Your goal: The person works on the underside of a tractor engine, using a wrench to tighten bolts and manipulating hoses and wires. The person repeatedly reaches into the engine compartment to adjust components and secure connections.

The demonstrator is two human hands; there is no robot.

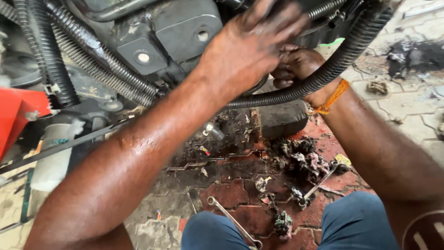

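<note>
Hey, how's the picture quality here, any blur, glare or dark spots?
Head view: even daylight, no hard shadows; the left hand is smeared by motion blur at the fingers; wet sheen glares on the left forearm; the right hand sits in shade under the corrugated hose; the wrench is sharp.

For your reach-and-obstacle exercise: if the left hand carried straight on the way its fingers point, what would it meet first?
Probably the black engine housing: the left hand points up and right into it, above the corrugated hose. Depth is unclear.
</note>
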